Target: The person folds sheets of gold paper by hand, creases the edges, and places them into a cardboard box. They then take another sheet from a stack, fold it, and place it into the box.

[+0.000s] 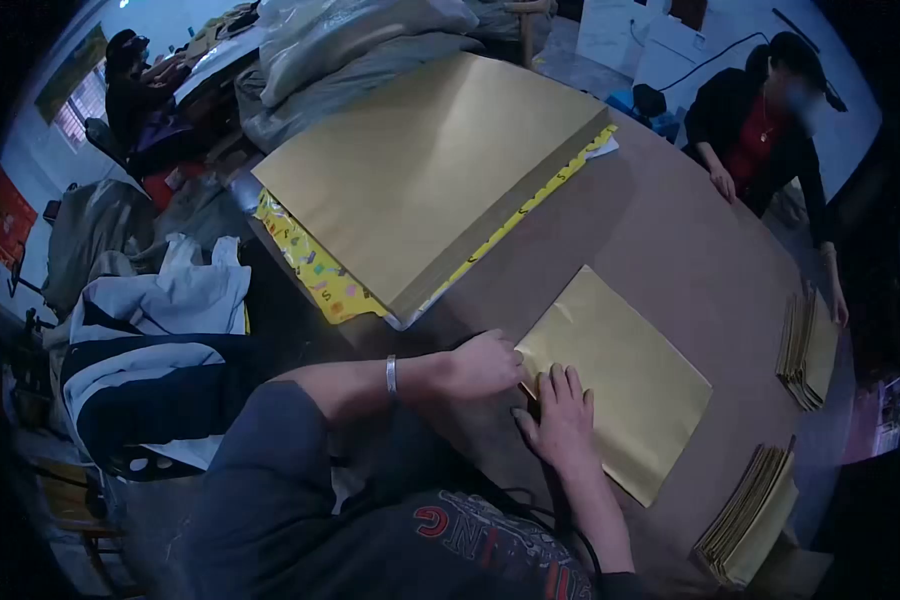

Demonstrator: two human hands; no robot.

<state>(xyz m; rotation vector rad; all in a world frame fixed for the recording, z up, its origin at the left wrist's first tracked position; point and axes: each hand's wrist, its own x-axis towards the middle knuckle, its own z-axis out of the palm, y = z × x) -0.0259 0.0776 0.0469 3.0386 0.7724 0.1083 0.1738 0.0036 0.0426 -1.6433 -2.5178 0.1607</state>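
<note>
A gold-brown paper sheet (625, 375), perhaps folded, lies on the brown table in front of me. My left hand (485, 365), below a silver bracelet, is closed at the sheet's left edge, its fingertips hidden against the paper. Flat on the same sheet, near that edge, rests my right hand (565, 415), its fingers stretched out. Beyond both hands is a thick stack of large gold-brown sheets (435, 165), sitting on a yellow patterned wrapper (320, 285).
Bundles of folded gold paper stand at the table's right side, one near (750, 515) and one farther (810, 350). A person (760, 140) in dark clothes stands across the table. Another person (145, 100) sits at the back left. Pale sacks (360, 60) lie behind the stack.
</note>
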